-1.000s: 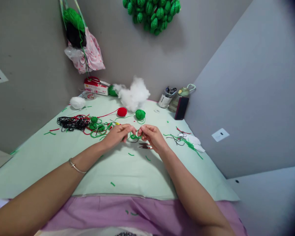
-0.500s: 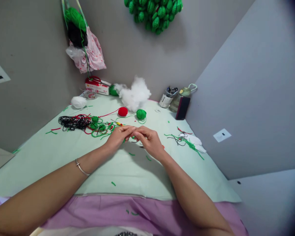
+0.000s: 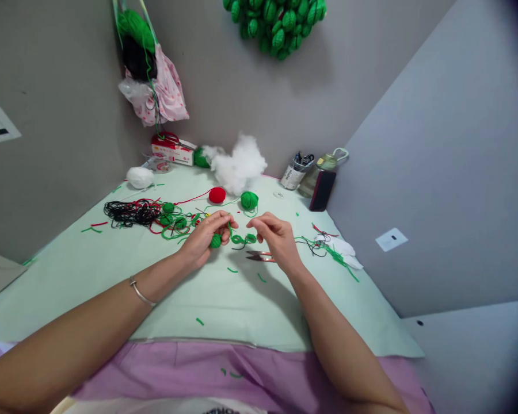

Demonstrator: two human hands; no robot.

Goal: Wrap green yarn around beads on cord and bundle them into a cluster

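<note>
My left hand [image 3: 209, 233] is closed around a small green crocheted ball [image 3: 216, 241], and a strand of green yarn shows at its fingertips. To its right, my right hand [image 3: 278, 238] has thumb and forefinger pinched together; whatever they hold is too fine to make out. Between the hands lie small green crocheted rings [image 3: 237, 239] on the pale green table cover [image 3: 172, 305]. Thread snips [image 3: 260, 256] with dark blades lie below my right hand, partly covered by it.
Tangled black yarn [image 3: 129, 213] and green pieces lie left. Behind are a red yarn ball [image 3: 217, 195], a green yarn ball [image 3: 249, 200] and white stuffing [image 3: 239, 164]. A phone [image 3: 323, 191] leans against a bottle at right, with yarn scraps [image 3: 336, 256] nearer.
My hands, together before, have moved apart, the right one drawn to the right. The green ball in my left hand, the rings and the snips now show more clearly.
</note>
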